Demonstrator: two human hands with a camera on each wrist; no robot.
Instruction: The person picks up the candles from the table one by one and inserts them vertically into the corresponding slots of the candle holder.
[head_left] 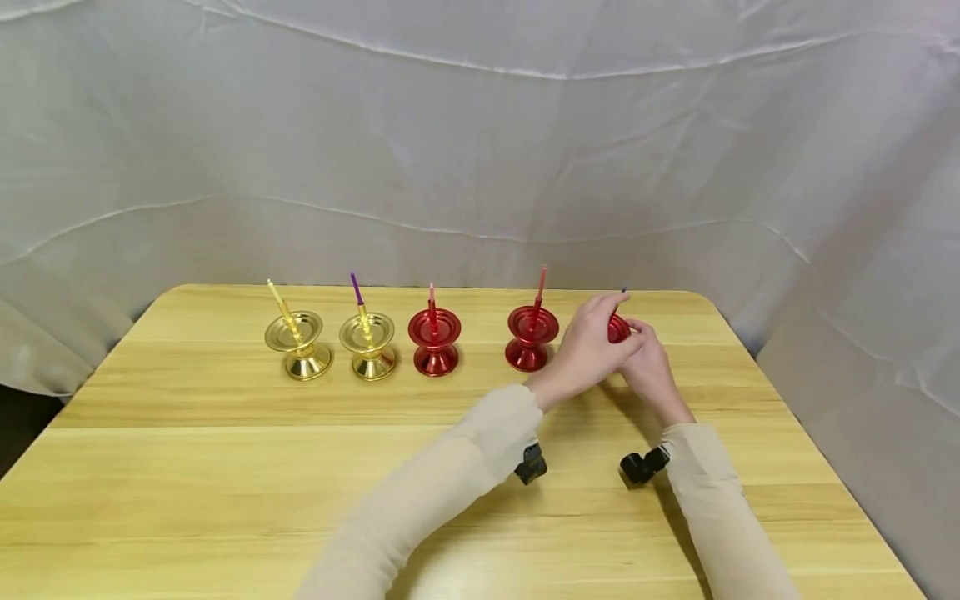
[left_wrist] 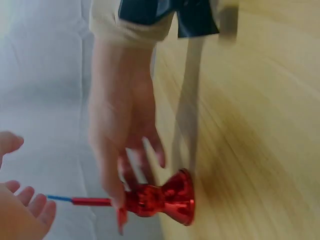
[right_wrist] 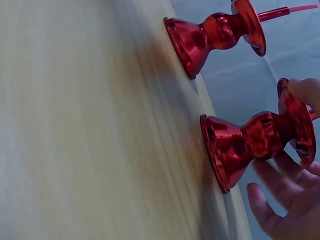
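My right hand (head_left: 651, 367) grips the rim plate of the rightmost red candle holder (right_wrist: 230, 150), thumb on the plate and fingers around its far side. The holder stands upright, its base at the tabletop. A thin blue candle (left_wrist: 60, 198) rises from the holder's red tube. Beside the candle's tip is my left hand (left_wrist: 20, 215), its thumb apart from loosely bent fingers and nothing pinched between them. From the head view, that hand covers most of the candle and part of the holder. Just left of it stands another red holder (head_left: 527, 354) with a pink candle (head_left: 542, 282).
Further left in the row are a red holder (head_left: 436, 358) with a short pink candle, a gold holder (head_left: 373, 364) with a purple candle and a gold holder (head_left: 307, 363) with a yellow one. Behind the wooden table (head_left: 225, 467) hangs a pale cloth (head_left: 450, 150).
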